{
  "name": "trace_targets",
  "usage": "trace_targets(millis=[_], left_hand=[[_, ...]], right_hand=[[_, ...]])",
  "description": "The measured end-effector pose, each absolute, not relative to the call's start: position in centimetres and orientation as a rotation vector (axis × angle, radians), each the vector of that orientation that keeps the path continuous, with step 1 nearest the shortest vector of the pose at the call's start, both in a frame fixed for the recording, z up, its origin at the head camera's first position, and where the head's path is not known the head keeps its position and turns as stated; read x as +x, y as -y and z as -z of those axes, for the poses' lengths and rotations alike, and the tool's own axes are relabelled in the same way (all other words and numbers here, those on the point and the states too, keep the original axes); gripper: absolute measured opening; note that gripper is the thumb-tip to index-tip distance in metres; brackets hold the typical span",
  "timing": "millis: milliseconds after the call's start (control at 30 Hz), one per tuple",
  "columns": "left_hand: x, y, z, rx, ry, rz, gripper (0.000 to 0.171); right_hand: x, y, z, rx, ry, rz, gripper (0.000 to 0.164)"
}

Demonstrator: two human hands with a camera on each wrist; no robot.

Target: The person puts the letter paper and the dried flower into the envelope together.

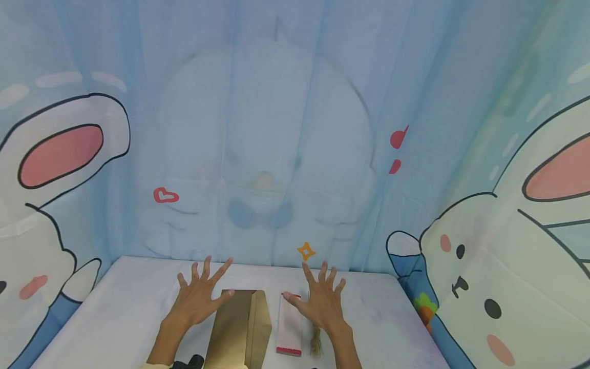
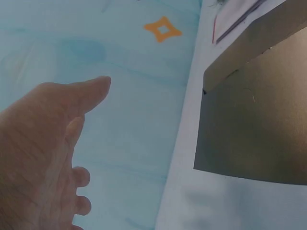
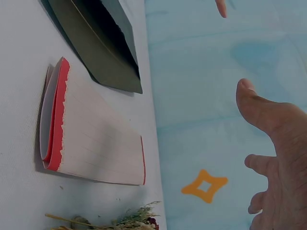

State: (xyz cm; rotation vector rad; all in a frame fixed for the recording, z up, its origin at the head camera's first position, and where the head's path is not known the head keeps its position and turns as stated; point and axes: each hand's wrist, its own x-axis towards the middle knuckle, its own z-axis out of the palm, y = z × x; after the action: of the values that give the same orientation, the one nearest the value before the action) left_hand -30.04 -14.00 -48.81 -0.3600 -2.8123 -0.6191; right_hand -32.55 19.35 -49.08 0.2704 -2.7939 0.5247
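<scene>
Both hands are held above the table with fingers spread, holding nothing. The left hand (image 1: 198, 300) is over the left edge of a gold envelope (image 1: 230, 328), which has a flap along its right side; in the right wrist view a dark opening shows along it. My right hand (image 1: 322, 302) hovers by a folded pale paper (image 1: 289, 328) with red edges, its thumb overlapping the paper's top in the head view. Right of the paper lies a small bunch of dried flowers (image 3: 136, 220), partly hidden beneath the right hand and wrist in the head view.
A white table (image 1: 378, 318) bears these things. Behind it hangs a light blue curtain (image 1: 276, 128) with printed rabbits, a heart and an orange star. A black object (image 1: 190, 362) shows at the left wrist.
</scene>
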Motion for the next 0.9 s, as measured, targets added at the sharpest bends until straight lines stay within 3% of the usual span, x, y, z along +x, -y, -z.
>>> trace_targets(millis=[500,800,900], left_hand=[[-29.7,13.9,49.5,-0.387,2.774,0.550,0.078],[-28.0,11.8,52.2,-0.483,2.796,0.643,0.066],[-27.2,11.0,53.1,-0.517,2.827,0.691,0.065]], right_hand=[[-32.4,-19.5,50.1,0.267,2.775,-0.550,0.101],[-31.1,-18.2,51.2,0.058,2.598,-0.620,0.044],[-30.9,-17.7,51.9,-0.040,2.555,-0.676,0.032]])
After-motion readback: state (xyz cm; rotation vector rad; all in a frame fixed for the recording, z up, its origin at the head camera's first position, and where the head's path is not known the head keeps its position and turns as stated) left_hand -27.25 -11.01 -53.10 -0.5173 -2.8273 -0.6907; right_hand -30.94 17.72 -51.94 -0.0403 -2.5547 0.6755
